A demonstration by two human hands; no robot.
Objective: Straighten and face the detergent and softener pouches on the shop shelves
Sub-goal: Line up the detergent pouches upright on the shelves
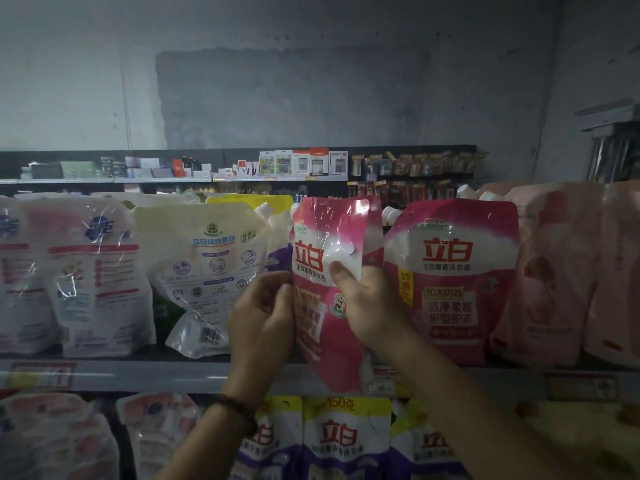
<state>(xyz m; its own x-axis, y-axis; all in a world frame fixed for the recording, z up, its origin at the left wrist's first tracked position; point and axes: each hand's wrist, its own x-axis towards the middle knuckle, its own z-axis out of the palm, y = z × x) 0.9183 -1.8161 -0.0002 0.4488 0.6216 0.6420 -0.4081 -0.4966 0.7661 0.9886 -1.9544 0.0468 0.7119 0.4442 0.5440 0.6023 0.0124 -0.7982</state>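
A pink detergent pouch (329, 268) with red characters is held upright in front of the upper shelf, its bottom hanging below the shelf edge. My left hand (263, 317) grips its left edge. My right hand (370, 303) grips its right side, thumb on the front. A matching pink pouch (453, 278) stands on the shelf just to the right, facing forward. To the left a pale yellow pouch (204, 271) leans tilted with its back side showing. White pouches (93, 271) with blue logos stand further left.
Pale pink pouches (550, 271) fill the shelf's right end. The grey shelf edge (156, 375) carries price tags. Below it stand yellow-and-purple pouches (343, 441) and pink-patterned pouches (55, 441). A far shelf (242, 180) holds small boxed goods against a grey wall.
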